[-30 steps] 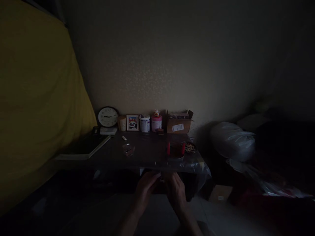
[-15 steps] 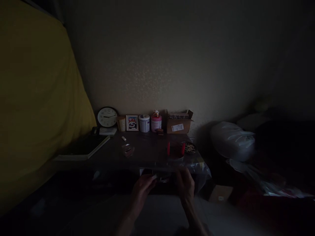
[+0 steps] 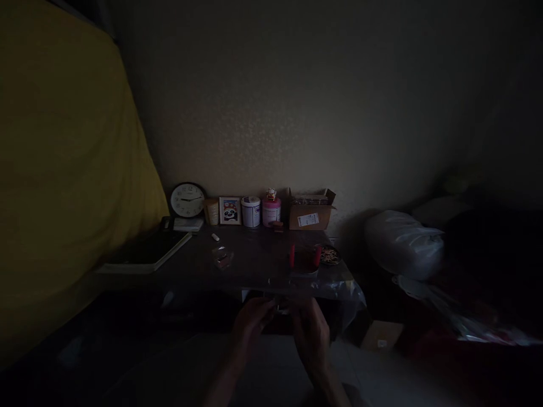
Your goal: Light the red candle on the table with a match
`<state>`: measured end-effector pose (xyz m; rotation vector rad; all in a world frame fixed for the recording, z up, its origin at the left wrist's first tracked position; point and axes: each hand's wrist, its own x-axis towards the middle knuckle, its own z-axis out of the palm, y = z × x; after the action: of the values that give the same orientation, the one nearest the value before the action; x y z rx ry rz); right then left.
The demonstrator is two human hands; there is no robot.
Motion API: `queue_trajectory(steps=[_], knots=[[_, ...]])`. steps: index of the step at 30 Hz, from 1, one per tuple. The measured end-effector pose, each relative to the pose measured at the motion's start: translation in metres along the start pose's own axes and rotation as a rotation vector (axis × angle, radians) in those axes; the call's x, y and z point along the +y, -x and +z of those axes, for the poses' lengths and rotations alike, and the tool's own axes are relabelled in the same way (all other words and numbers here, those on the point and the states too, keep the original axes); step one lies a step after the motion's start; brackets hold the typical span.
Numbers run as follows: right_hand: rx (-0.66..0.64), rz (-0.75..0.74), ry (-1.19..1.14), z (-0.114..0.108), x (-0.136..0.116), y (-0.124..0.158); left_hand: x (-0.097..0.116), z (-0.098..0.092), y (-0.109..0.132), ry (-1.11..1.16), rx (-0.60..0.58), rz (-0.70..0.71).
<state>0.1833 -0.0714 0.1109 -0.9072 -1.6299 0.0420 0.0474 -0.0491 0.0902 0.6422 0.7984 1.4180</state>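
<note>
In dim light, my left hand (image 3: 253, 317) is in front of the table's near edge, its fingers bent together around something too dark to make out. My right hand (image 3: 311, 328) is close beside it on the right, fingers curled in a pinch whose contents are hidden. The fingertips of both hands nearly meet. Beyond them on the table (image 3: 254, 260), two red candles (image 3: 292, 256) stand upright on a dark base. A round dish of small pale sticks (image 3: 328, 255), which look like matches, sits just right of the candles.
Along the wall stand a clock (image 3: 187, 199), a panda picture (image 3: 229, 211), a white tin (image 3: 251, 212), a pink-lidded tin (image 3: 271, 213) and a cardboard box (image 3: 310, 217). A small clear packet (image 3: 222, 258) lies at left. Plastic film (image 3: 343, 288) hangs over the front edge.
My right hand has moved left and closer to my left hand. The view has shifted slightly; the things on the table stay in place.
</note>
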Motion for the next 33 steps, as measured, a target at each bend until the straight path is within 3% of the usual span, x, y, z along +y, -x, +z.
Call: queue_trajectory(steps=[2, 5, 8, 11, 21, 26, 33], knots=[[-0.006, -0.07, 0.015, 0.0, 0.001, 0.0, 0.001, 0.001, -0.001, -0.015, 0.056, -0.028], [-0.135, -0.087, 0.079, 0.008, 0.022, 0.004, 0.007, 0.003, 0.005, -0.004, -0.006, 0.014], [-0.08, 0.149, 0.156, 0.014, 0.051, 0.009, 0.012, 0.0, 0.012, -0.012, -0.085, 0.038], [-0.011, 0.281, 0.151, 0.011, 0.067, 0.007, 0.012, -0.009, 0.012, -0.033, -0.066, 0.014], [0.182, 0.337, 0.12, -0.001, 0.06, -0.018, 0.005, -0.061, -0.01, -0.008, 0.069, -0.043], [0.182, 0.338, 0.138, -0.003, 0.06, -0.023, 0.0, -0.092, -0.022, 0.017, 0.112, -0.083], [0.195, 0.34, 0.15, -0.001, 0.067, -0.027, -0.007, -0.1, -0.022, 0.051, 0.122, -0.133]])
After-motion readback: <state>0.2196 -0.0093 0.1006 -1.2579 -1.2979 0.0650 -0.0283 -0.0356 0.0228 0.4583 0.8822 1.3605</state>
